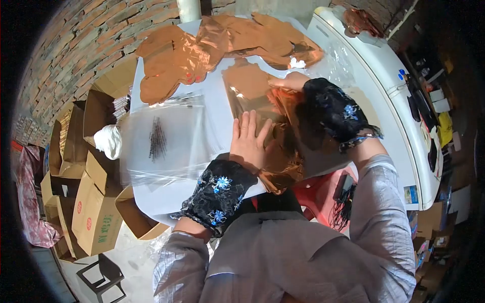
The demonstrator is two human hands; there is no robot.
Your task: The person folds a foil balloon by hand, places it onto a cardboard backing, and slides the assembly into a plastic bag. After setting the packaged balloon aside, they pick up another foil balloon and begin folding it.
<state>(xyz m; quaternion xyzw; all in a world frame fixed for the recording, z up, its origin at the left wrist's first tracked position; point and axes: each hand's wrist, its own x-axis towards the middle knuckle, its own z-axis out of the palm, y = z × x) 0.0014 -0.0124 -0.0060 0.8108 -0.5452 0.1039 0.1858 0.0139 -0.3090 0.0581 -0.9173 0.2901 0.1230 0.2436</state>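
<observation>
My left hand (248, 142) lies flat, fingers spread, on a stack of shiny copper-coloured foil sheets (247, 83) in the middle of the white table. At the upper right of the stack, my right hand (291, 81) is closed on the edge of the foil, which is creased and lifted below it. Its fingertips are partly hidden. Black lace cuffs with blue flowers cover both wrists. Left of my left hand is a pile of clear plastic sleeves (182, 146), with a bundle of thin dark strips (157, 139) showing on it.
More copper foil pieces (172, 55) lie spread along the back of the white table (146, 199). Open cardboard boxes (96, 212) stand at the left, beside a white cloth bundle (108, 142). A white appliance (399, 116) borders the right side. A red stool (321, 194) is below the table edge.
</observation>
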